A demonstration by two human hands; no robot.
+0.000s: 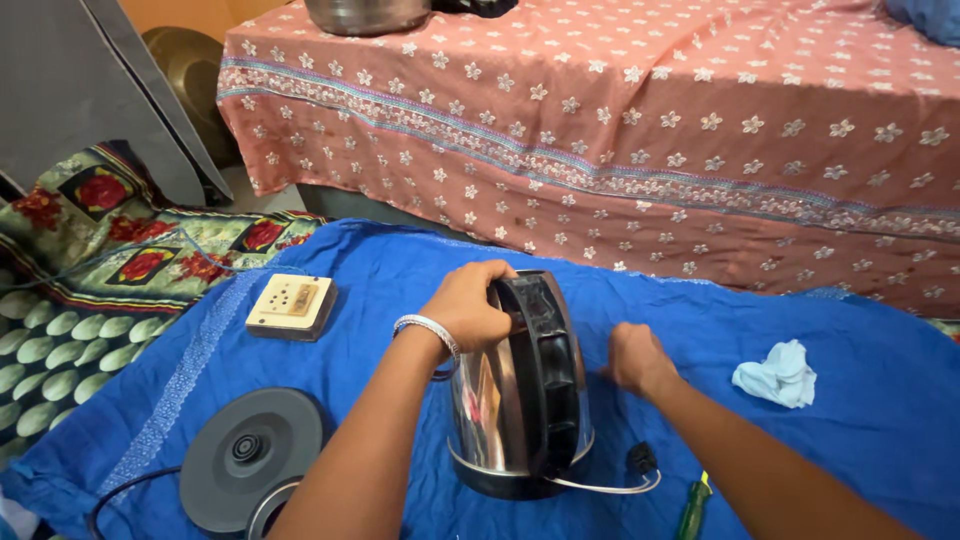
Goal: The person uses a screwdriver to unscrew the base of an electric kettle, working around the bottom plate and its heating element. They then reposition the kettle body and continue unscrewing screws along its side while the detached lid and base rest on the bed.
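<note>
Your left hand (465, 305) is closed tight on top of the shiny electric kettle (520, 390), while your right hand (635, 355) curls empty just beside its black handle (545, 370).

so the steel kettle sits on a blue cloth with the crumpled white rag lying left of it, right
Not quite. The steel kettle does sit on the blue cloth, held at the top by the left hand, but the crumpled white rag lies to its right, not its left. The head view shows this.
</note>
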